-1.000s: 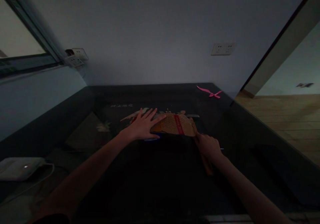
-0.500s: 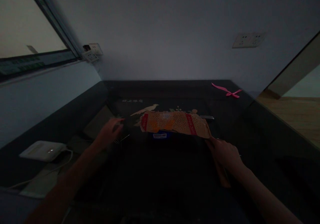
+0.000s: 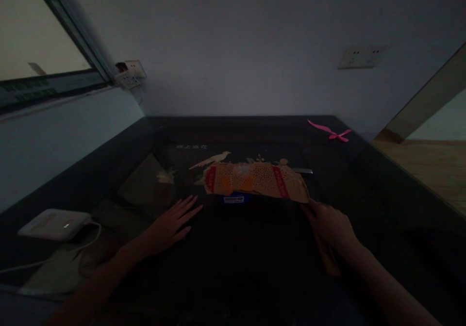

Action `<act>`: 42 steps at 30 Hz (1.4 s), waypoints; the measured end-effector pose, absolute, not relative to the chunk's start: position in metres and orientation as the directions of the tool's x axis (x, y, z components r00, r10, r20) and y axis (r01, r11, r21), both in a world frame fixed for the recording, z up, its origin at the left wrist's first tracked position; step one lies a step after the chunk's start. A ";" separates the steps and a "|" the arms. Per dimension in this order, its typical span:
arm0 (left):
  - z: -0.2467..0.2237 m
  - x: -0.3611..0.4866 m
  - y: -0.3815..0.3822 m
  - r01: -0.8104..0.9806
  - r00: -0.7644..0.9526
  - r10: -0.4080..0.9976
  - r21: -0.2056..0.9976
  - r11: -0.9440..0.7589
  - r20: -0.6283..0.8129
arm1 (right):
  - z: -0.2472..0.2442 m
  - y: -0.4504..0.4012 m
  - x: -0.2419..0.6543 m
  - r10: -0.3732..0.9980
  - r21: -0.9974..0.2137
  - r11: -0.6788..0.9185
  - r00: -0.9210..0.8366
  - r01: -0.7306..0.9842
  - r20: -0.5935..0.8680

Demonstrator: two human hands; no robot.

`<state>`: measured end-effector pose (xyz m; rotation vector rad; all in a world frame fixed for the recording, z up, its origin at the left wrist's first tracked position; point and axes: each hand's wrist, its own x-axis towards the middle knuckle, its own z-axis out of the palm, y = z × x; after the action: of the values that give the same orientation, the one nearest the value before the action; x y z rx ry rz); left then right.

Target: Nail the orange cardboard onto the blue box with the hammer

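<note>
A piece of tan cardboard [image 3: 251,179] with dark dots, red bands and orange patches sits in the middle of the dark table. Below its front edge shows a blue object [image 3: 233,199] with a white label. My right hand [image 3: 332,223] is closed at the cardboard's right corner, its fingertips partly hidden. A brown strip [image 3: 327,258] runs below that hand toward me; whether it joins the cardboard I cannot tell. My left hand [image 3: 169,226] lies palm down on the table, left of the cardboard, fingers spread, holding nothing.
A white device [image 3: 54,224] with a cable lies at the left. A flat metal strip [image 3: 303,171] sticks out behind the cardboard. A pink ribbon [image 3: 338,136] lies at the back right. Wall sockets [image 3: 362,57] are above the table. The room is dim.
My left hand has come right and toward me, from a blurred, raised pose to flat on the table. My right hand and the cardboard have hardly moved.
</note>
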<state>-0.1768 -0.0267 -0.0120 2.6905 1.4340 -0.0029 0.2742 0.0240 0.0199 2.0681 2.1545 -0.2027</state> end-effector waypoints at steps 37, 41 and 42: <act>0.045 -0.015 -0.027 0.442 0.868 0.491 0.331 -0.834 0.077 | 0.024 0.020 0.275 0.979 -0.067 0.069 -0.080 0.995 -0.185; 0.073 -0.025 -0.019 0.433 0.841 0.499 0.290 -0.853 0.211 | 0.024 0.020 0.276 0.978 -0.071 0.073 -0.085 0.995 -0.191; 0.080 -0.029 -0.011 0.458 0.817 0.523 0.278 -0.844 0.242 | 0.024 0.019 0.276 0.977 -0.072 0.074 -0.087 0.995 -0.195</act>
<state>-0.0286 -0.0115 0.0802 2.7944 0.7639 0.4603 0.2757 0.0193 0.0238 2.0558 2.2301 -0.2836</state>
